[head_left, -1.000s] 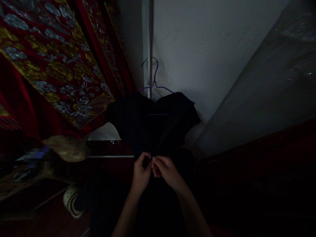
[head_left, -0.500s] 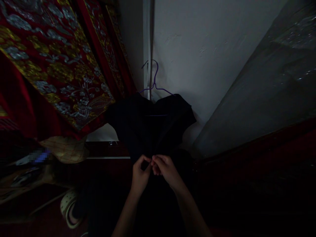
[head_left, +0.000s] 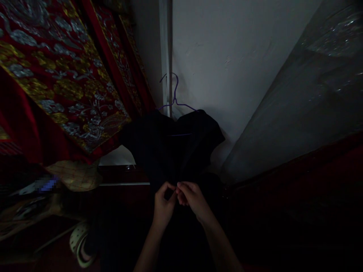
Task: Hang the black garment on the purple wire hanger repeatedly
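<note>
A dark, short-sleeved garment (head_left: 147, 141) with an open V-shaped front hangs on a purple wire hanger (head_left: 175, 101). Below the opening, my left hand (head_left: 164, 204) pinches the front of the cloth between thumb and forefinger. Close against it, my right hand (head_left: 194, 199) is also closed in a pinch at the garment's front, its other fingers curled. The fingertips of both hands nearly meet. Any small fastening between them is too dark to make out, and the garment's lower part is lost in shadow.
Red cloth (head_left: 65, 75) with gold and silver embroidery hangs at the upper left. A white wall (head_left: 227, 56) stands behind the hanger, with clear plastic sheeting (head_left: 312, 83) on the right. A pale clog (head_left: 79, 241) on a foot is at lower left, near a checked cloth item (head_left: 75, 175).
The view has shifted slightly, so hands and hanger appear a little lower. Both hands keep their pinch at the same place on the garment.
</note>
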